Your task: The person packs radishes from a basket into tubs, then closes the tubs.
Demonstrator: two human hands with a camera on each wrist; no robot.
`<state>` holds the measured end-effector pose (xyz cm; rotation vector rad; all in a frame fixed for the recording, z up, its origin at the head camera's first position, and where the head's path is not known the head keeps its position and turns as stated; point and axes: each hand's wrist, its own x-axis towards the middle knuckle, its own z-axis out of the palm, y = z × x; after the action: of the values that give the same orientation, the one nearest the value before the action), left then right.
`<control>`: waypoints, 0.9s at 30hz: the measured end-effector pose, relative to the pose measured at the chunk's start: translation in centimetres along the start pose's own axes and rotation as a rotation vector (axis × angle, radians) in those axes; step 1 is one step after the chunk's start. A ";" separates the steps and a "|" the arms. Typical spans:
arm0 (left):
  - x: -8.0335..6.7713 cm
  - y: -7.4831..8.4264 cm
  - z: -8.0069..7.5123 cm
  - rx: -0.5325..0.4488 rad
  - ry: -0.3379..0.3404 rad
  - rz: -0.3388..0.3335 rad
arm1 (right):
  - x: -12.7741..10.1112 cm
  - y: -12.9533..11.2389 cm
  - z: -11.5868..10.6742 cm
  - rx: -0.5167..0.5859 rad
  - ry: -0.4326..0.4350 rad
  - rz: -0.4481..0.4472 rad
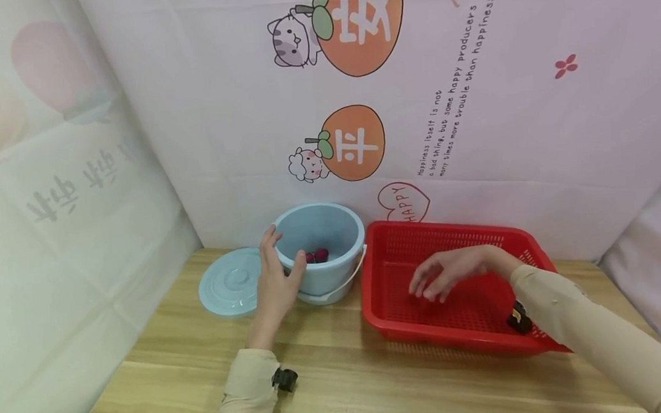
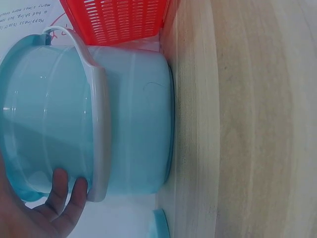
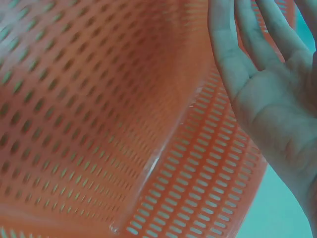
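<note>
A light blue bucket [image 1: 340, 275] stands upright against the back wall, with a few dark red round things [image 1: 321, 254] at its bottom. My left hand [image 1: 278, 287] rests on the bucket's near left side, thumb and fingers spread apart at the rim. In the left wrist view, two of its fingers [image 2: 60, 191] touch the bucket's outer wall beside the pale handle [image 2: 100, 124]. To the right, my right hand [image 1: 456, 269] hovers over a red perforated basket [image 1: 461, 341]. Its fingers are loosely bent. No item shows in the palm in the right wrist view.
A round light blue lid [image 1: 229, 284] lies on the wooden table [image 1: 343, 391], left of the bucket. The basket stands close to the bucket's right side. Printed cloth walls [image 1: 232, 111] close off the back and both sides.
</note>
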<state>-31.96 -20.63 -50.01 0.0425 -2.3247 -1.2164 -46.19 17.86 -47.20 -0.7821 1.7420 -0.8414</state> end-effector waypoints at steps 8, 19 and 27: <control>0.3 0.2 -0.2 0.002 -0.006 0.007 | 0.7 0.6 0.9 -0.058 -0.182 0.090; 0.3 0.4 -0.3 -0.001 -0.011 0.001 | 1.7 0.1 2.3 -0.238 -0.271 0.062; -0.3 0.2 -0.2 0.005 -0.008 -0.032 | 2.6 1.2 2.5 -0.179 -0.294 0.061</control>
<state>-31.60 -20.56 -49.90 0.0772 -2.3423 -1.2278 -44.72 15.96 -50.09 -0.9175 1.5819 -0.5044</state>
